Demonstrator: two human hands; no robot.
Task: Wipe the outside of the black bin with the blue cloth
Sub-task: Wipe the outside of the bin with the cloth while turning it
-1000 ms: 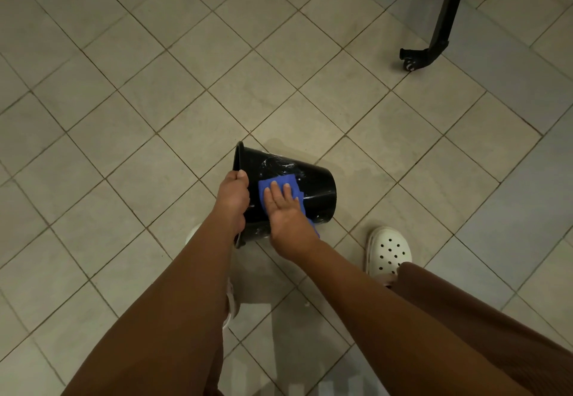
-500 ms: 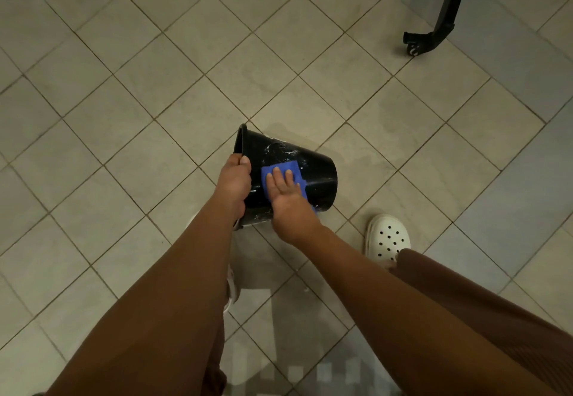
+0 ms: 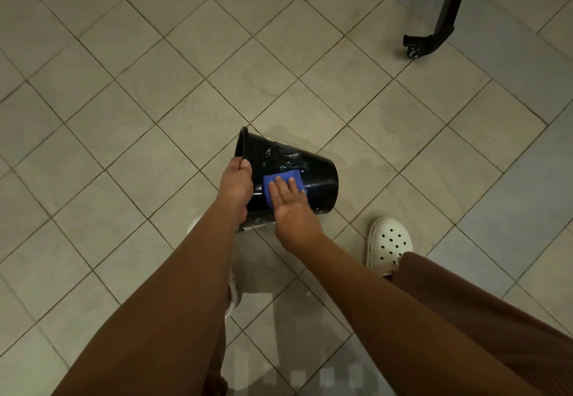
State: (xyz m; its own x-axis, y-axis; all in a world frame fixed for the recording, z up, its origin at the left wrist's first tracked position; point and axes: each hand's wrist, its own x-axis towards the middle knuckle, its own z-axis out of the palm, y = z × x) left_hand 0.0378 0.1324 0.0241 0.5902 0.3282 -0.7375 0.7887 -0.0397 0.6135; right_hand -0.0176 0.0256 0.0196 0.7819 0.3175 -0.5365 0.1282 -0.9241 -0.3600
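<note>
Fingers of the right hand lie straight, pressing the blue cloth on the tipped black bin, drawn slightly wristward just now. Beyond them white streaks remain unwiped; beside them, the left hand grips the rim.

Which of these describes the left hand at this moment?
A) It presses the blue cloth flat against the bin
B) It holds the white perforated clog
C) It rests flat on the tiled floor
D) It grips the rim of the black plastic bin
D: the left hand curls over the rim of the tilted black plastic bin, while the right hand presses the blue cloth against the bin's side.
</note>
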